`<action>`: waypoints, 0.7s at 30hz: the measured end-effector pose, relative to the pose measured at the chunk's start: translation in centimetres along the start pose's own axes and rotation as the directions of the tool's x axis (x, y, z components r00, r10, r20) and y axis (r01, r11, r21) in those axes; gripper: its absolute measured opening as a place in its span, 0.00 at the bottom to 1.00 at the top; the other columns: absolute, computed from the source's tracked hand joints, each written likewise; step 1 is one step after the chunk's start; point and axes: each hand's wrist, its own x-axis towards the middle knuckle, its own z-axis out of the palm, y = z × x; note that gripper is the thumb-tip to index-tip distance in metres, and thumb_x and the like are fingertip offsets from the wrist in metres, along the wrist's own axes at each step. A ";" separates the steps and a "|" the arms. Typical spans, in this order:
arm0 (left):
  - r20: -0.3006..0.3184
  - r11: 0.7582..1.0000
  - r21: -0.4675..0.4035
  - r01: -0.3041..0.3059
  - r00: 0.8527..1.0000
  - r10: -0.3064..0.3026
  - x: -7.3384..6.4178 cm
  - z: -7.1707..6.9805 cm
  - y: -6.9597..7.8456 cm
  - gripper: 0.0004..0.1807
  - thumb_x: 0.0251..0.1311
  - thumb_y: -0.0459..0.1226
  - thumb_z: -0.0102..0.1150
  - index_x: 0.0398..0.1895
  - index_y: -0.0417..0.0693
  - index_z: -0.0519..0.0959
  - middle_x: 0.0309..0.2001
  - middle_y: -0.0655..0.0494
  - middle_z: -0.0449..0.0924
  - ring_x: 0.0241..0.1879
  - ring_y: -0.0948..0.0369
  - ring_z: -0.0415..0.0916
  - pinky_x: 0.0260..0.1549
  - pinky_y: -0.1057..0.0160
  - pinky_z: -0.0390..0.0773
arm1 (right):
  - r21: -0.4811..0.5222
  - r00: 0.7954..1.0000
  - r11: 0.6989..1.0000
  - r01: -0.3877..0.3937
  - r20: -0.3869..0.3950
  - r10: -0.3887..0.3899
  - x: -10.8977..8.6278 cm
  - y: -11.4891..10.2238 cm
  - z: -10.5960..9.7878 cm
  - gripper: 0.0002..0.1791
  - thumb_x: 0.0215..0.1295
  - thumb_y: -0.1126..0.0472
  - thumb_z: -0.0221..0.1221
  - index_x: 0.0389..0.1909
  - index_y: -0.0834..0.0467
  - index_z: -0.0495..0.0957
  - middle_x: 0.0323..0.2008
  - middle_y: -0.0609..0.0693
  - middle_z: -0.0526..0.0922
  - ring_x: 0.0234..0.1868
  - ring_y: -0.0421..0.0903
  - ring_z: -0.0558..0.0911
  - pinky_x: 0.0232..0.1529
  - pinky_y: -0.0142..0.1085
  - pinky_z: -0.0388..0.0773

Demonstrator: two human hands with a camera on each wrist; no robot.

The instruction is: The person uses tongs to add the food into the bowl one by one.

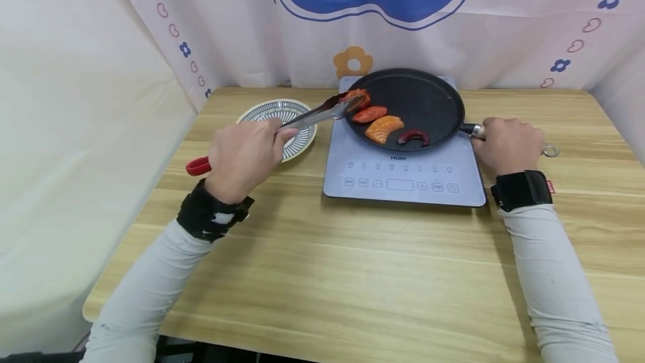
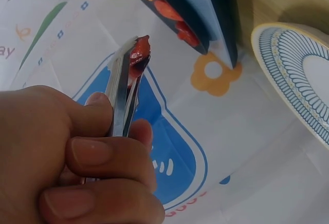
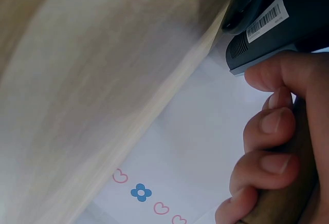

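My left hand (image 1: 247,156) grips metal tongs (image 1: 314,116) with a red end near the wrist. In the left wrist view, a glossy red food piece (image 2: 140,50) is pinched between the tongs' tips. Those tips are over the left rim of a black flat pan (image 1: 418,94). Inside the pan lie a red piece (image 1: 370,113), an orange, white-striped piece like salmon (image 1: 384,129) and a dark red curved piece (image 1: 413,138). More red food (image 1: 356,96) shows behind the tips, partly covered. My right hand (image 1: 509,143) is wrapped around the pan's handle (image 1: 473,130).
Beneath the pan is a pale induction cooker (image 1: 363,189) with a touch panel. A patterned plate (image 1: 302,144) sits left of it, partly behind my left hand. The wooden table (image 1: 353,273) meets a printed cloth (image 1: 242,43) at the back.
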 end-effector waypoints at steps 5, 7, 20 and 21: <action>0.017 1.000 -0.019 0.003 1.000 -0.002 0.4 -0.1 0.8 0.27 0.79 0.58 0.50 0.30 0.49 0.81 0.15 0.58 0.58 0.14 0.54 0.61 0.12 0.59 0.54 | -0.003 1.000 1.000 -0.005 0.008 0.005 0.1 0.1 0.1 0.16 0.63 0.55 0.65 0.22 0.59 0.74 0.15 0.54 0.70 0.19 0.58 0.71 0.20 0.47 0.59; 0.032 1.000 -0.019 0.001 0.999 0.000 0.5 -0.1 1.1 0.27 0.79 0.58 0.50 0.31 0.49 0.81 0.15 0.58 0.58 0.14 0.55 0.61 0.13 0.60 0.54 | -0.003 1.000 1.000 -0.004 0.009 0.004 0.1 0.1 0.1 0.16 0.63 0.54 0.65 0.22 0.59 0.74 0.15 0.54 0.70 0.19 0.58 0.71 0.20 0.47 0.59; 0.092 0.999 -0.054 0.006 0.996 -0.001 1.5 0.0 2.8 0.25 0.79 0.58 0.50 0.32 0.51 0.81 0.16 0.58 0.60 0.15 0.56 0.62 0.14 0.61 0.55 | 0.000 1.000 1.000 -0.004 0.018 0.004 0.1 0.1 0.0 0.16 0.64 0.55 0.64 0.22 0.59 0.74 0.15 0.55 0.70 0.20 0.59 0.71 0.21 0.48 0.60; 0.096 0.998 -0.057 0.007 0.995 -0.001 1.6 0.1 2.9 0.25 0.79 0.58 0.51 0.32 0.50 0.81 0.17 0.58 0.60 0.15 0.56 0.61 0.14 0.61 0.55 | -0.001 1.000 1.000 -0.004 0.017 0.004 0.0 0.1 0.0 0.16 0.64 0.55 0.64 0.22 0.59 0.74 0.15 0.55 0.70 0.20 0.59 0.71 0.21 0.48 0.60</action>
